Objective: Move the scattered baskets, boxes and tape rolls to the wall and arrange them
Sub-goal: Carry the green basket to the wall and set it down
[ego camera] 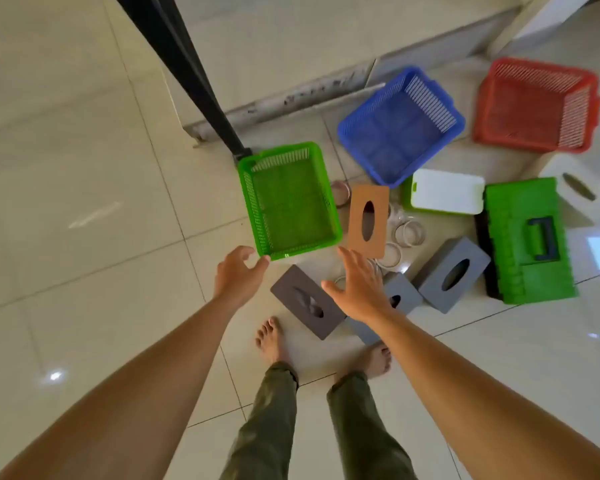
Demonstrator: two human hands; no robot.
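A green basket (288, 199) lies on the floor in the middle of the view. My left hand (238, 273) is open at its near left corner, fingertips at the rim. My right hand (359, 289) is open with spread fingers, just off the basket's near right corner, above a dark grey tissue box (305, 301). A blue basket (400, 124) and a red basket (536, 105) sit further right near the wall. A brown tissue box (368, 220), two grey boxes (452, 271) (400, 292) and several clear tape rolls (409, 233) lie scattered between them.
A green toolbox (525, 240) with a dark handle, a white-lidded green container (445, 192) and a white tissue box (577, 188) lie at the right. A black pole (187, 67) slants down to the green basket's far corner. The wall's base (291, 98) runs behind. My bare feet stand below.
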